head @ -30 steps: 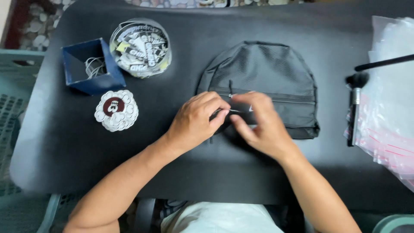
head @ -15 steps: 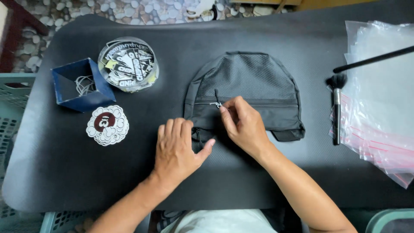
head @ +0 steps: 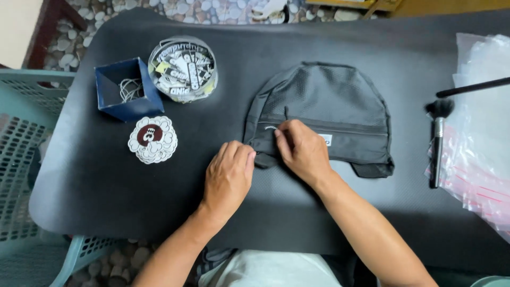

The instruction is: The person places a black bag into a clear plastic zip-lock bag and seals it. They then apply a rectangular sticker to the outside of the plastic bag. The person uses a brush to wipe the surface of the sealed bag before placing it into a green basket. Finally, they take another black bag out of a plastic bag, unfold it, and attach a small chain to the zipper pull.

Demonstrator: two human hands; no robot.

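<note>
A dark grey fabric cap (head: pixel 329 106) lies flat on a black mat (head: pixel 106 180). My right hand (head: pixel 300 151) rests on the cap's lower left part, with thumb and forefinger pinched on a small pale loop at its band. My left hand (head: pixel 228 178) lies flat on the mat, palm down, its fingertips touching the cap's lower left corner.
A blue open box (head: pixel 126 89) with thin cords, a clear round tub of stickers (head: pixel 182 69) and a stack of round white tags (head: pixel 153 139) sit to the left. A black brush (head: pixel 436 143) and clear plastic bags (head: pixel 481 138) lie right. A teal plastic chair (head: pixel 24 159) stands left.
My left hand drew back from the cap's middle, then slid up to touch the cap's corner. My right hand stayed pinched at the band. The view shifted.
</note>
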